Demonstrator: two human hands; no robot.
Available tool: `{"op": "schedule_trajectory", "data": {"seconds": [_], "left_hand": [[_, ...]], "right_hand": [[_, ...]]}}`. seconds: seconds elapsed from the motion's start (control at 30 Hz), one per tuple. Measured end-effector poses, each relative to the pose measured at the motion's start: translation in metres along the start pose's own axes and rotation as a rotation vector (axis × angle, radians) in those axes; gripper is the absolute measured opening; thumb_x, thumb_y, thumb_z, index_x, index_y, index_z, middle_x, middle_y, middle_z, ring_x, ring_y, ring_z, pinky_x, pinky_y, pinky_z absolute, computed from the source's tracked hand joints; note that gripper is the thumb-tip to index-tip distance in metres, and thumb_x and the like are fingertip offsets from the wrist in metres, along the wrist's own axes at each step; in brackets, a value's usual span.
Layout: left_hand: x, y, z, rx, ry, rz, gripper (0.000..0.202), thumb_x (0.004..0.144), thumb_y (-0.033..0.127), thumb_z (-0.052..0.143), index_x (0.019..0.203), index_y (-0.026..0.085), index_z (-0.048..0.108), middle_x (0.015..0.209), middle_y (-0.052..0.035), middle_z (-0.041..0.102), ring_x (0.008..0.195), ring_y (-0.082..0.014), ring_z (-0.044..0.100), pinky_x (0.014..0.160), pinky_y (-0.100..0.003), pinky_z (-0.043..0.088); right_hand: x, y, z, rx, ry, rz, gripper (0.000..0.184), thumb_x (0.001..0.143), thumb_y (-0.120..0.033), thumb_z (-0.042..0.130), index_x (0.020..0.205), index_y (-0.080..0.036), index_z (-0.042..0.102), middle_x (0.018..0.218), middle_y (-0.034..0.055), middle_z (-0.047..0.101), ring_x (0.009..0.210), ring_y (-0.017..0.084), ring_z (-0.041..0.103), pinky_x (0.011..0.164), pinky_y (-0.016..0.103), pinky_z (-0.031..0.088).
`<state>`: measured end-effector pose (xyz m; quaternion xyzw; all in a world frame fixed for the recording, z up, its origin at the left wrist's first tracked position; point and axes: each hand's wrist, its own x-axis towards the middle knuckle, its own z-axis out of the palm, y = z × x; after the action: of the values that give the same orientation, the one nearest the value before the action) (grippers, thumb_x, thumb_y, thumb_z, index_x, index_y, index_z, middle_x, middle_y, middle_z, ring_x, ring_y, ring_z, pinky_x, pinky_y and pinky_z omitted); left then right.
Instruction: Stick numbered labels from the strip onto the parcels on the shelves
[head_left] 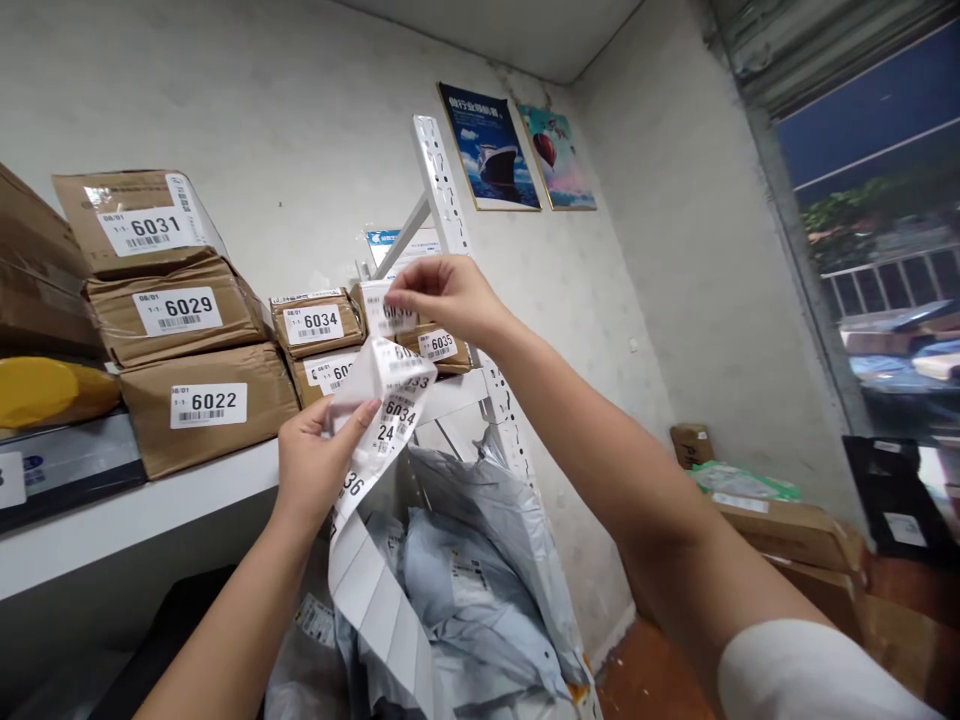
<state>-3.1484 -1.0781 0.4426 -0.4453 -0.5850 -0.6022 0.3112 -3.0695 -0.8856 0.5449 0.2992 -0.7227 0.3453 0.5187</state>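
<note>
My left hand [319, 455] is closed on a long strip of printed number labels [397, 410], thumb across its front. The strip's lower end [382, 600] hangs down in blank folds past the shelf edge. Just above, my right hand [442, 295] pinches a small white label [391, 312] at its upper edge, partly covered by my fingers. This label is in front of a box at the shelf's right end; whether it touches the box I cannot tell. Close by sit cardboard boxes labelled 6034 [311, 324] and 6035 [436, 346].
On the white shelf [217, 490], labelled boxes 6031 [146, 228], 6029 [178, 309] and 6022 [210, 404] are stacked at left. A perforated white post [439, 180] rises at the shelf's right end. Grey plastic parcels [480, 580] fill the space below. More boxes [787, 530] lie at right.
</note>
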Motion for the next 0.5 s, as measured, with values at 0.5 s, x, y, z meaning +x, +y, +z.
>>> {"op": "schedule_trajectory", "data": {"seconds": [0.5], "left_hand": [[-0.028,-0.007,-0.007,0.068,-0.107,0.048,0.015,0.071,0.037,0.078,0.076,0.023,0.079,0.071,0.0023,0.075,0.063,-0.0132,0.064,0.058,-0.018,0.048]], "right_hand": [[0.036,0.008,0.021,-1.085,0.090,-0.149,0.022,0.083,-0.003,0.057,0.100,-0.017,0.059,0.103,0.0095,0.062,0.085,0.021,0.059,0.067,0.031,0.042]]}}
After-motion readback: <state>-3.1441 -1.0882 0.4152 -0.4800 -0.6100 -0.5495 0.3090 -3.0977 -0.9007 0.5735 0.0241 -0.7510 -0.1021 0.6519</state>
